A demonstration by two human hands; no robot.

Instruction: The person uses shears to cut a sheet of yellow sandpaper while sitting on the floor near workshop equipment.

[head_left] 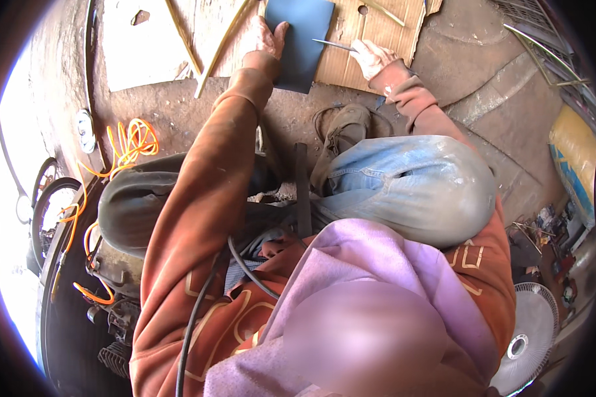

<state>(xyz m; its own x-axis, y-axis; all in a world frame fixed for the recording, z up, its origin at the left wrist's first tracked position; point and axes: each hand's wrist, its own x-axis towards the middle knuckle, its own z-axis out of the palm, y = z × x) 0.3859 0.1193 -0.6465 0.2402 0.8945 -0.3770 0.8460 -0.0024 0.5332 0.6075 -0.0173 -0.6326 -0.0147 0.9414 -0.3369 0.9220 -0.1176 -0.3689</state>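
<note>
A flat blue rectangular sheet (300, 49) lies on brown cardboard (341, 69) at the top of the head view. My left hand (269, 41) rests at the sheet's left edge, thumb spread from the fingers and nothing held. To the right of the sheet, my right hand (373, 59) is closed around a thin, pointed grey tool (334, 45). Its tip points left, over or touching the sheet's right edge; which of the two I cannot tell. The tool's exact kind does not show.
Yellowish strips (222, 46) lie on the cardboard left of my left hand, with another strip (385, 12) at the top right. Coiled orange hose (136, 139) and dark machinery (119, 317) are at left. A fan (520, 344) and a yellow-blue sack (574, 155) stand right.
</note>
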